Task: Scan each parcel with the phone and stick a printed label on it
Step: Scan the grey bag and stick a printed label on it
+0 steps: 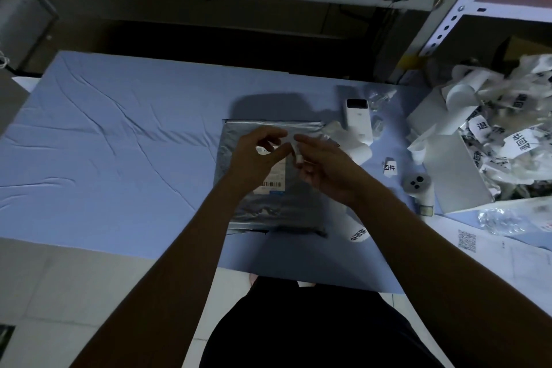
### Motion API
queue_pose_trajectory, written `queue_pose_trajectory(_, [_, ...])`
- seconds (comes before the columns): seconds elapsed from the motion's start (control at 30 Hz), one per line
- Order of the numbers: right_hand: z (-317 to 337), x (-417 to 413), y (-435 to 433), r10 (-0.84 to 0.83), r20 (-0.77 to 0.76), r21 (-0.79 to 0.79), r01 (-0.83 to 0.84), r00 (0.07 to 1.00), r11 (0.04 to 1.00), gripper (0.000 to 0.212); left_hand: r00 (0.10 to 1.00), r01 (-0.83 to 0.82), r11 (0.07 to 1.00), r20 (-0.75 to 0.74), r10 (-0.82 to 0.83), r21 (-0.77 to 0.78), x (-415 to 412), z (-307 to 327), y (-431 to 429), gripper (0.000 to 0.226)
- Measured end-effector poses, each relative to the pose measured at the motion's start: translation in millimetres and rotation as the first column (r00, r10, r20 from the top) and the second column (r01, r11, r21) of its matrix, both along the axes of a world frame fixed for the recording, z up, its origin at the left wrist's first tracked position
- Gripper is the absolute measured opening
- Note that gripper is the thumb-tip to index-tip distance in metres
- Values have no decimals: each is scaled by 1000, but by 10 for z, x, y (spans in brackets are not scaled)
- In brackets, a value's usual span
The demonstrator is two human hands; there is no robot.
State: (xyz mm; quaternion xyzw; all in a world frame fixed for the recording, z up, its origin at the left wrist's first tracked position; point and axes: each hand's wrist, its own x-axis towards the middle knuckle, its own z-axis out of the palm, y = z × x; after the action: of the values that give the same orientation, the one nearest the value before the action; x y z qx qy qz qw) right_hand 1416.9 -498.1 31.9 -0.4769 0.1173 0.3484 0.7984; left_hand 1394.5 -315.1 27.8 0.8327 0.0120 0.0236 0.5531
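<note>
Two bare hands meet above a grey parcel (268, 212) that lies flat on a blue cloth-covered table (119, 143), near its middle and directly in front of the person. We see the right hand (325, 167) pinching a small white label (298, 155) between thumb and forefinger, holding it upright just over the parcel's upper half. The left hand (254, 158) hovers beside it with fingers curled, thumb and forefinger reaching toward the label's edge. Motion blur there keeps us from telling whether they grip it.

A shipping slip with a barcode (273, 184) is stuck on the parcel's face, partly hidden beneath the left hand. Just right of the parcel stands a white device with a dark screen (358, 118), and touching its near end we make out a roll of white paper (357, 150). A loose printed tag (389, 168) lies on the cloth beyond that. At the table's right edge, an open white box (460, 188) overflows with crumpled paper scraps (513, 140).
</note>
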Motion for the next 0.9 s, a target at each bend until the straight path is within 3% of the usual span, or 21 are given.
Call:
queue_pose_trajectory(0.1, [-91,48,89,-103,60,-142,110,993,984,31,993,-4,1000,-115,5,2,69,-55,213,32])
queue_pose_trajectory(0.23, [-219,154,222,-107,260,-401,208,960,892,30,943,-40,942,-323,-75,-334,156,-98,489,51])
queue_pose_trajectory(0.33, [-343,241,389,-77,335,-503,247,939,828,24,927,-157,913,-374,6,-376,295,-186,508,43])
queue_pose_trajectory(0.43, [-553,338,625,-49,396,-626,308,917,716,20,943,-205,969,-294,157,-139,448,-388,490,24])
queue_pose_trajectory(0.53, [-781,438,862,56,461,-772,370,886,516,14,970,-111,989,-205,130,100,586,-644,503,5])
queue_pose_trajectory(0.6, [-925,506,984,216,461,-850,359,861,385,4,973,-64,981,-208,102,183,672,-827,514,11])
queue_pose_trajectory(0.7, [-1073,570,1131,397,391,-918,322,831,231,17,970,70,941,-242,13,332,741,-1047,476,18])
queue_pose_trajectory(0.77, [-1111,577,1187,466,332,-941,322,820,103,18,981,118,904,-187,-44,410,726,-1133,449,17])
queue_pose_trajectory(0.83, [-1135,564,1176,515,299,-933,360,803,-18,11,995,81,856,-85,-44,510,668,-1196,466,16])
queue_pose_trajectory(0.9, [-1139,530,1107,534,272,-934,353,800,-54,15,1000,2,805,-5,1,593,592,-1248,533,18])
